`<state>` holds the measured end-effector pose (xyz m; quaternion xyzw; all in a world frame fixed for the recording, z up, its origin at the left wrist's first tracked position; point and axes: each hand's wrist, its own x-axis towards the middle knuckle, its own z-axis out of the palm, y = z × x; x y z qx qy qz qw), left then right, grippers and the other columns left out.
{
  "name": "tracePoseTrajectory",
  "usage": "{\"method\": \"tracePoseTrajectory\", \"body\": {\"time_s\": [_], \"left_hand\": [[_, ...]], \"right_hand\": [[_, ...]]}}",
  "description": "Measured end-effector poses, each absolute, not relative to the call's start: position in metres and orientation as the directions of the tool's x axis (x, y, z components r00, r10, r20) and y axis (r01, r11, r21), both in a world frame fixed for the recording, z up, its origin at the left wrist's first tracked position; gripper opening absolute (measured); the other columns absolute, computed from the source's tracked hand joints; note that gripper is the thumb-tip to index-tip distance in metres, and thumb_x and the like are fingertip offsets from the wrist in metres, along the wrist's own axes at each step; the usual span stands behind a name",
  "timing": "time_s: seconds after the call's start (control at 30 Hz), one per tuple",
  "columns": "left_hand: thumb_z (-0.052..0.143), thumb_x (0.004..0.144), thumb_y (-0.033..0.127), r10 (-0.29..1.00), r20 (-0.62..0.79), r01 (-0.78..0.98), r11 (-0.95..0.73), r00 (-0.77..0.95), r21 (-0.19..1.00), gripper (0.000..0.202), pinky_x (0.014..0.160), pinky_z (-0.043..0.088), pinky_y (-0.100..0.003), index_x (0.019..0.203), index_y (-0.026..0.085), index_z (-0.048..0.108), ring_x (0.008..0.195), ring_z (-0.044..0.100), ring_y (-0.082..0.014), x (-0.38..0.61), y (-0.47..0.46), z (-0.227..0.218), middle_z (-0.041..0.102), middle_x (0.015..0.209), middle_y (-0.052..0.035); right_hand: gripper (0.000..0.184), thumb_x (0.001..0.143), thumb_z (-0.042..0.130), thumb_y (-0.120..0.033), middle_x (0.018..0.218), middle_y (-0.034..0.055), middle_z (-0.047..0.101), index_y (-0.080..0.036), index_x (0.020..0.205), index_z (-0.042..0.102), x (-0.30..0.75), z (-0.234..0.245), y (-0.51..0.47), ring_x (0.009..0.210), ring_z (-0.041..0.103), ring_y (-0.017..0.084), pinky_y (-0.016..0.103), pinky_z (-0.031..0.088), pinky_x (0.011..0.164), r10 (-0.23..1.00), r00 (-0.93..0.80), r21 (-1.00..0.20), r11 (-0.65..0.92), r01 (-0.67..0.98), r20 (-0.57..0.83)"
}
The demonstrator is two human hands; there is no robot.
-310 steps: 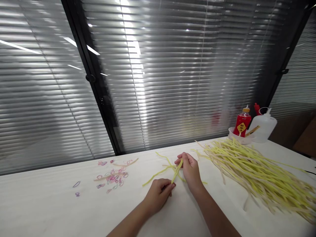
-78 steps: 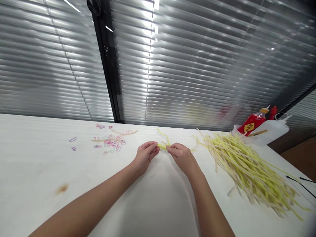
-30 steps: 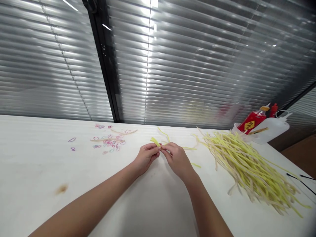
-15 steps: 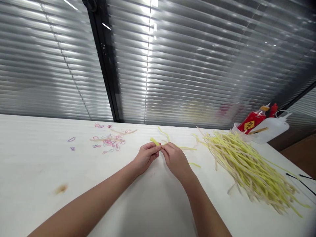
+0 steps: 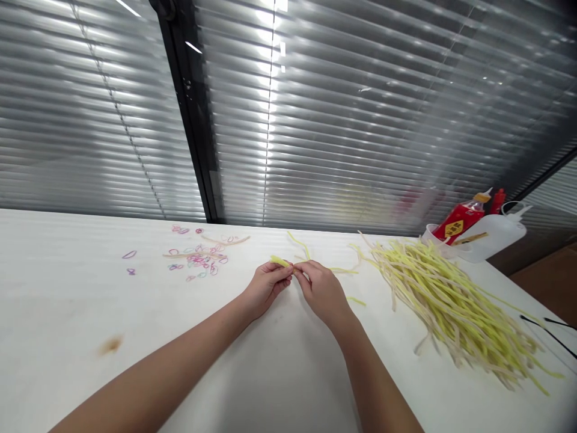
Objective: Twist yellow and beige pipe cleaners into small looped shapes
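Observation:
My left hand pinches a short, bent length of yellow pipe cleaner between thumb and fingers, its end sticking out to the upper left. My right hand meets it at the fingertips, thumb and index finger closed on the same piece; the part between the hands is mostly hidden. Just beyond the fingers lie loose yellow pipe cleaners on the white table. To the right spreads a big pile of yellow and beige pipe cleaners.
Small coloured rubber bands lie scattered at the left with two beige strips among them. A red bottle, a white squeeze bottle and a clear tub stand at the back right. Window blinds rise behind the table.
The yellow end above my left hand has tipped lower and further left. Both hands stay in nearly the same place, fingertips together.

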<state>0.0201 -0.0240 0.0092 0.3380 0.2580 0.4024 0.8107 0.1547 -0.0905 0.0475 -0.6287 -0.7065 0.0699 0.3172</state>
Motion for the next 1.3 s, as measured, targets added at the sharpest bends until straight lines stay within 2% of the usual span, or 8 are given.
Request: {"method": "tracePoseTrajectory", "body": {"time_s": [0.1,0.37,0.47,0.83,1.07,1.17,1.23,1.3], "left_hand": [[0.075,0.068,0.021,0.825,-0.163,-0.472,0.458,0.54,0.753,0.012,0.072,0.045,-0.02,0.075,0.014,0.069,0.073,0.057,-0.0091,0.0194,-0.0233,0.0095,0.063,0.076,-0.0023],[0.078,0.066,0.022,0.817,-0.189,-0.457,0.478,0.545,0.75,0.017,0.07,0.045,-0.019,0.076,0.012,0.068,0.073,0.058,-0.0092,0.0187,-0.0215,0.0081,0.063,0.074,-0.0026],[0.077,0.067,0.023,0.809,-0.188,-0.453,0.485,0.557,0.748,0.017,0.07,0.045,-0.019,0.075,0.012,0.068,0.072,0.057,-0.0087,0.0186,-0.0219,0.0088,0.063,0.074,-0.0028],[0.075,0.069,0.023,0.81,-0.157,-0.464,0.469,0.565,0.752,0.015,0.067,0.044,-0.018,0.077,0.013,0.068,0.072,0.056,-0.0087,0.0188,-0.022,0.0091,0.062,0.074,-0.0025],[0.076,0.067,0.02,0.811,-0.108,-0.486,0.445,0.576,0.752,0.014,0.068,0.043,-0.018,0.078,0.014,0.069,0.067,0.054,-0.0071,0.0194,-0.023,0.0079,0.061,0.073,-0.0006],[0.077,0.066,0.019,0.815,-0.113,-0.477,0.438,0.568,0.762,0.015,0.068,0.044,-0.018,0.078,0.013,0.07,0.066,0.054,-0.0069,0.0197,-0.0233,0.0079,0.062,0.073,-0.0012],[0.077,0.065,0.019,0.821,-0.128,-0.477,0.441,0.556,0.76,0.015,0.068,0.044,-0.018,0.077,0.012,0.07,0.065,0.054,-0.0066,0.0198,-0.0234,0.009,0.062,0.073,-0.0013],[0.078,0.064,0.019,0.826,-0.15,-0.48,0.453,0.544,0.751,0.016,0.068,0.044,-0.018,0.075,0.012,0.069,0.064,0.054,-0.0064,0.0198,-0.0235,0.0108,0.061,0.071,-0.001]], "right_hand": [[0.021,0.089,0.048,-0.023,0.101,0.0035,0.068,-0.022,0.105,0.063,0.158,0.0447,-0.0897,0.088,0.062,0.017,0.027,0.046,0.074,0.923,-0.009,-0.493,0.215,0.843,0.386],[0.023,0.091,0.045,-0.024,0.091,0.0038,0.071,-0.023,0.094,0.068,0.1557,0.0412,-0.0893,0.084,0.064,0.017,0.025,0.043,0.07,0.898,-0.026,-0.373,0.208,0.904,0.439],[0.024,0.091,0.044,-0.022,0.089,0.0043,0.071,-0.022,0.09,0.068,0.1534,0.0423,-0.0897,0.084,0.064,0.017,0.025,0.043,0.071,0.9,-0.027,-0.372,0.207,0.905,0.435],[0.023,0.088,0.049,-0.031,0.092,0.0023,0.07,-0.025,0.095,0.07,0.1582,0.0462,-0.0887,0.083,0.062,0.017,0.026,0.045,0.072,0.945,0.057,-0.715,0.204,0.668,0.323],[0.022,0.081,0.056,-0.033,0.081,0.0028,0.07,-0.02,0.088,0.071,0.1563,0.0397,-0.084,0.069,0.061,0.016,0.025,0.045,0.063,0.975,0.171,-0.928,0.073,0.365,0.144],[0.02,0.081,0.056,-0.032,0.08,0.0035,0.07,-0.018,0.084,0.071,0.1573,0.039,-0.0833,0.071,0.061,0.016,0.024,0.045,0.063,0.979,0.16,-0.941,0.069,0.331,0.128],[0.02,0.083,0.054,-0.031,0.079,0.0029,0.07,-0.02,0.083,0.07,0.1568,0.04,-0.0845,0.072,0.061,0.016,0.025,0.045,0.065,0.973,0.146,-0.899,0.103,0.425,0.18],[0.02,0.086,0.05,-0.029,0.081,0.0024,0.07,-0.021,0.084,0.069,0.1551,0.0414,-0.0863,0.074,0.061,0.016,0.025,0.044,0.067,0.955,0.129,-0.795,0.141,0.59,0.266]]}}
